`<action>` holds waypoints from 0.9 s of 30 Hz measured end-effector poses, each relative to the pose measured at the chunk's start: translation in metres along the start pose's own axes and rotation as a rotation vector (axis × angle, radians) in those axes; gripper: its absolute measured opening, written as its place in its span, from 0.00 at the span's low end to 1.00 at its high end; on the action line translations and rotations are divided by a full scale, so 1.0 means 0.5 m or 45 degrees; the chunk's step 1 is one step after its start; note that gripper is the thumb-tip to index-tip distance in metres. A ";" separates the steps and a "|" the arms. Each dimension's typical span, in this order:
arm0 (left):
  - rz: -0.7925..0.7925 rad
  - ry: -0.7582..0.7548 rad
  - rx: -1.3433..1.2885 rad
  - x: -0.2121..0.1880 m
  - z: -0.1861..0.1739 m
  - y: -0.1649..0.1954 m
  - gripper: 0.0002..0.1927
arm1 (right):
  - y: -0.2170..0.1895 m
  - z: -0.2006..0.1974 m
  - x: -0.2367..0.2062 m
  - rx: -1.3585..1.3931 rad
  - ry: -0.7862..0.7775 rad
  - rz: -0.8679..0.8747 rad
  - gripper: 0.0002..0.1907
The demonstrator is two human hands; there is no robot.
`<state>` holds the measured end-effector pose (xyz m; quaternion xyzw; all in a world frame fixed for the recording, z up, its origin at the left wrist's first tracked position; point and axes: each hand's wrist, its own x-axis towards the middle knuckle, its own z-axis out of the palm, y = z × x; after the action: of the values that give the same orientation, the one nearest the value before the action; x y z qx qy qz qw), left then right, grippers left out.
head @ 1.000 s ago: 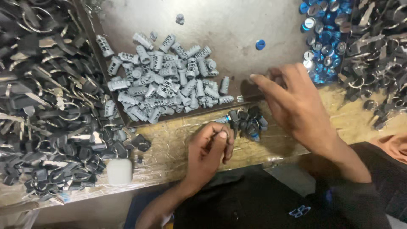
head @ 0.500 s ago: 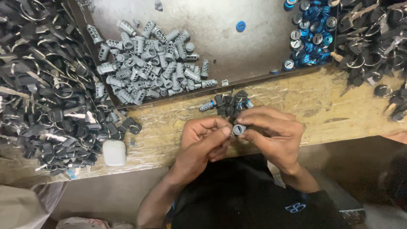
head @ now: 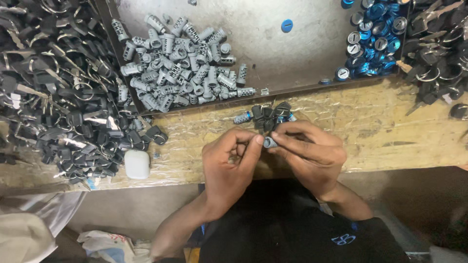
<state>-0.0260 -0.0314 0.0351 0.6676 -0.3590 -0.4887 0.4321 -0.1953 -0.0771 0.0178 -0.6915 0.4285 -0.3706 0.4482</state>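
Now both hands are pinching one small grey cylinder (head: 269,142): left hand (head: 231,163) bracing its near end, right hand (head: 309,151) closing round the far side. Judging, steadying wrists on the bench edge (head: 380,141) is helping alignment; spare pieces (head: 265,116) are lying just beyond the fingertips.

Both hands meet just in front of the metal tray (head: 273,36): the left hand (head: 229,168) and right hand (head: 309,151) share a pinching grip on one small grey lock cylinder (head: 269,142), fingertips touching around it. Between the hands and the tray's near rim, a small cluster of dark key parts (head: 268,116) lies on the worn tabletop (head: 390,131). Inside the tray, a heap of grey cylinders (head: 183,61) sits at its left and blue caps (head: 373,41) at its right; left of the tray lies a pile of black-headed keys (head: 58,102), with a white case (head: 137,164) at its near edge.
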 end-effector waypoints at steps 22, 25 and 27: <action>-0.092 -0.051 -0.658 -0.013 0.020 -0.031 0.04 | -0.012 0.001 -0.006 -0.127 -0.024 -0.146 0.18; 0.212 -0.091 -0.312 0.000 -0.004 -0.024 0.04 | -0.015 -0.003 -0.004 -0.145 -0.056 -0.188 0.19; 0.254 -0.184 -0.163 0.013 -0.028 -0.014 0.04 | -0.016 -0.004 -0.004 -0.149 -0.065 -0.217 0.20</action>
<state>-0.0102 -0.0317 0.0286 0.5627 -0.4219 -0.5118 0.4933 -0.1958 -0.0741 0.0260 -0.7598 0.3773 -0.3638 0.3846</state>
